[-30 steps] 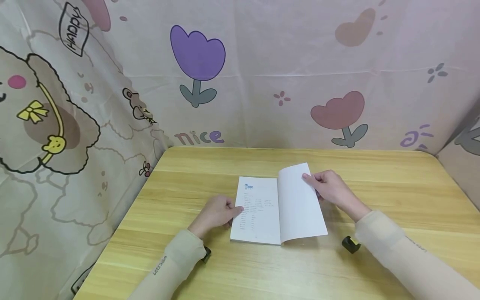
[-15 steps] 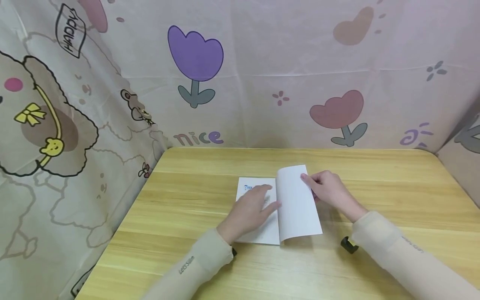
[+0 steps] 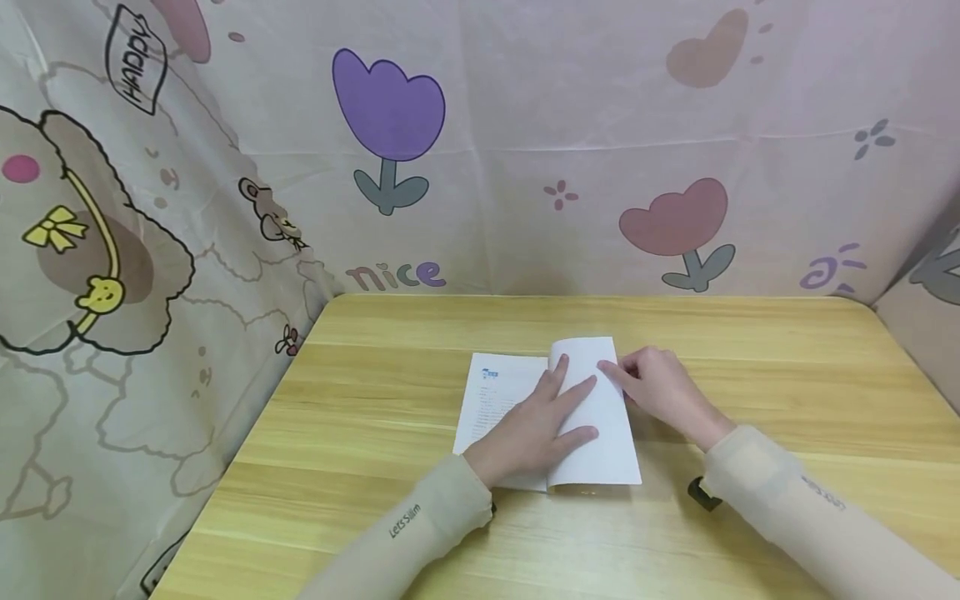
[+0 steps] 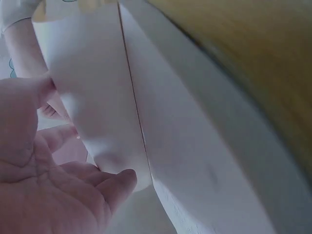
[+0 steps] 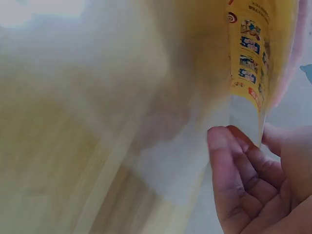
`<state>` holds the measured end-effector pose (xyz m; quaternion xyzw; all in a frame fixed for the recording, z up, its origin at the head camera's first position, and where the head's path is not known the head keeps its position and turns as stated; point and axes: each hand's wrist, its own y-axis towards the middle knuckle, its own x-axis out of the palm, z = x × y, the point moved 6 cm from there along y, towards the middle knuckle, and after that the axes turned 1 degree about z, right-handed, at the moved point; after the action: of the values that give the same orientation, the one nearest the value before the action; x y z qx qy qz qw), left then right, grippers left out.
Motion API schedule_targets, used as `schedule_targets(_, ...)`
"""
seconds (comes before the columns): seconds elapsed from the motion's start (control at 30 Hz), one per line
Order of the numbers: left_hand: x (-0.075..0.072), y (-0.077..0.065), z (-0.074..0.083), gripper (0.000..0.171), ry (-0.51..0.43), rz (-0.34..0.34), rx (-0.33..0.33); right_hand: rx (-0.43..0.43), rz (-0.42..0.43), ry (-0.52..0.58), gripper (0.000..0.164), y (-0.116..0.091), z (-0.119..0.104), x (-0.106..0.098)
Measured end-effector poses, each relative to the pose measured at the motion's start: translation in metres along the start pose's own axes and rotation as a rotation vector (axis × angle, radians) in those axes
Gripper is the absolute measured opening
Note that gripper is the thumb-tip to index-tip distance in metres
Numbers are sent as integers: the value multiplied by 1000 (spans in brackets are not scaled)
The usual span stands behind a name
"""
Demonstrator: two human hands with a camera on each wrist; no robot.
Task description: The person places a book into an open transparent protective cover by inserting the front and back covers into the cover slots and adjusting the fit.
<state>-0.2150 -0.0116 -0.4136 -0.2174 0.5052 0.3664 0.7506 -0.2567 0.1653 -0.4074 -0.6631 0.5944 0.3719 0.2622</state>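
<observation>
An open book (image 3: pixel 495 392) lies on the wooden table, its left page printed with small text and a blue mark at the top. The blank white inside of its cover (image 3: pixel 618 454) stands partly raised at the right. My right hand (image 3: pixel 663 387) pinches the cover's outer edge between thumb and fingers. The left hand (image 3: pixel 532 433) reaches across the printed page, its spread fingers on the white inner side near the fold. The right wrist view shows the cover's yellow outer face (image 5: pixel 248 53) with small coloured pictures. Along the spine, the left wrist view shows the fold beside the left fingers (image 4: pixel 119 187).
The wooden table (image 3: pixel 360 375) extends around the book on all sides. Behind it hangs a pale cloth (image 3: pixel 510 100) printed with flowers, and a patterned cloth (image 3: pixel 225 283) covers the left side. A small black object (image 3: pixel 703 493) shows beneath the right sleeve.
My left hand has left the book's left edge and moved right across the page onto the white inner cover. The right hand keeps its pinch, and the cover's upper edge has lowered slightly.
</observation>
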Motion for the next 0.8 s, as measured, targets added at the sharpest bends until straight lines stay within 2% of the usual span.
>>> schedule_targets(0.2,3,-3,0,66,37,-13,-14,-108,29,-108,37,-4,-4,1)
schedule_targets(0.6,2,-3,0,71,16,1,-43,-210,32,-213,23,-10,-11,6)
schedule_targets(0.8,0,-5,-7,73,55,-25,-105,-259,19,-253,19,-16,-15,13)
